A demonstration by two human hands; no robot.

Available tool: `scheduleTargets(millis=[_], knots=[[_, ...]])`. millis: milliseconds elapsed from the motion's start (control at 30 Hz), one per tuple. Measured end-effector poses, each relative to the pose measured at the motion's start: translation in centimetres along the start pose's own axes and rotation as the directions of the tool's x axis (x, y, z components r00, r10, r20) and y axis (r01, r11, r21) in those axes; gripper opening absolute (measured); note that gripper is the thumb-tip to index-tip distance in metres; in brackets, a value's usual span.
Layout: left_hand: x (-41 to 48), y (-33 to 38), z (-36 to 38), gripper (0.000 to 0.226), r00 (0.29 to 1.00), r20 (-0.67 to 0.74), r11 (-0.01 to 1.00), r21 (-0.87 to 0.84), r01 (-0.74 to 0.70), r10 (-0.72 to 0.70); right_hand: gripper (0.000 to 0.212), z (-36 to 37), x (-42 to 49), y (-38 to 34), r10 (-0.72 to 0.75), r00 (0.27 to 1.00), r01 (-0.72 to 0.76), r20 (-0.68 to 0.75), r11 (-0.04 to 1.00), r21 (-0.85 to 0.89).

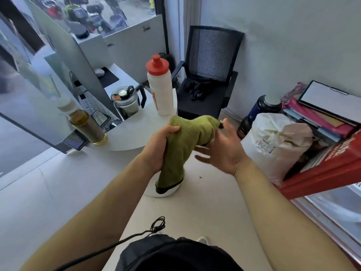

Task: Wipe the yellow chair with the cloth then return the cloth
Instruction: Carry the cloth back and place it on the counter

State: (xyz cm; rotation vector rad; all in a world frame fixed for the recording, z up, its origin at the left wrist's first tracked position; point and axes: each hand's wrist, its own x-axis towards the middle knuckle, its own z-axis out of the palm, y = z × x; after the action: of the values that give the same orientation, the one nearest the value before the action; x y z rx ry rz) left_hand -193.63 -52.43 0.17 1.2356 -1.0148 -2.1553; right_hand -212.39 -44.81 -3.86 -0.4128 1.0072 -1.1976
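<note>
Left hand (158, 145): fingers (172, 129) curled tight around the green cloth (185, 141), thumb side up, gripping it just below its upper fold.
Right hand (224, 151): palm open and turned toward the cloth, fingers (201, 158) spread and relaxed. The thumb stands up just beside the cloth's right end. Cannot tell whether any fingertip actually touches the fabric.

Cloth: held in the air between the two hands, bunched into a thick roll. The upper part bends over to the right and the lower part hangs straight down. Its lower end overlaps, in view, a white shoe (164, 190) with a black opening on the pale floor (205, 212).

Just beyond the hands is the rounded end of a white worktop (136, 132). On it:
- a white squeeze bottle (160, 87) with a red cap, upright, far right
- a steel kettle (127, 100) with a black handle, left of the bottle
- an amber bottle (88, 126) at the near left edge
- a monitor (78, 55) and a keyboard (91, 105) further left

Far side: black mesh chair (211, 75) against the wall, dark fabric on its seat.
Right: white sack (273, 143) beside a stack of folders (322, 118).
</note>
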Motion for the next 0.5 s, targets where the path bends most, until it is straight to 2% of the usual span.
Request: scheduleTargets(millis=[133, 333, 400, 467, 500], knots=[[0.9, 0.5, -1.4, 0.044, 0.998, -0.002, 0.998, -0.039, 0.057, -0.057, 0.083, 0.7, 0.8, 2.4, 0.038, 0.998, -0.038, 0.047, 0.999, -0.003], [1.4, 1.2, -3.6, 0.024, 0.997, -0.074, 0.999, -0.041, -0.003, -0.001, 0.053, 1.3, 2.4, 2.7, -0.105, 0.984, 0.108, -0.146, 0.994, 0.012], [1.4, 1.5, -4.4, 0.026, 0.994, -0.103, 0.999, -0.039, -0.029, 0.024, 0.043, 1.5, 2.7, 2.3, -0.062, 0.981, 0.056, -0.182, 0.998, -0.036], [1.4, 1.8, -5.3, 0.031, 0.992, -0.127, 0.997, -0.062, -0.035, 0.027, 0.034, 2.1, 2.7, 2.1, 0.062, 0.979, -0.078, -0.192, 0.994, -0.075], [1.2, 2.0, -5.7, 0.031, 0.992, -0.125, 0.997, -0.076, -0.030, 0.021, 0.037, 2.7, 2.7, 2.1, 0.133, 0.973, -0.151, -0.188, 0.984, -0.089]])
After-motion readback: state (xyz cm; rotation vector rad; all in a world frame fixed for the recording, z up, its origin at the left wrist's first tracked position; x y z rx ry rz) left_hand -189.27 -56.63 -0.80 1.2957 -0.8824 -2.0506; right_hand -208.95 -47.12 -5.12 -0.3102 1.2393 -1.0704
